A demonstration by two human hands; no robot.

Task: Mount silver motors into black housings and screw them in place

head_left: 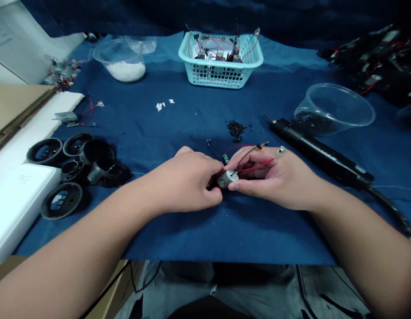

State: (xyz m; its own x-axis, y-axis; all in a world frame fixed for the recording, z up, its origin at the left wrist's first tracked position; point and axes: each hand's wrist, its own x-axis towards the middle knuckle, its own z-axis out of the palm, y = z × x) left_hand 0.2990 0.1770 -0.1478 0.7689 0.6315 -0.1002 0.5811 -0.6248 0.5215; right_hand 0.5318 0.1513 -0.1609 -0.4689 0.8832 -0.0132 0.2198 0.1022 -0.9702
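Both hands meet at the middle of the blue cloth (192,230). My right hand (275,179) pinches a small silver motor (227,178) between thumb and fingers; its red and black wires (255,165) loop over the fingers. My left hand (188,181) is closed against the motor's left end, fingertips curled on something I cannot make out. A little pile of tiny black parts (236,128) lies just beyond the hands.
Several black round housings (77,166) lie at the left beside white foam blocks (15,195). An electric screwdriver (320,153) lies at the right. A teal basket (221,60) of wired motors stands at the back, with clear bowls (122,57) (334,108) on either side.
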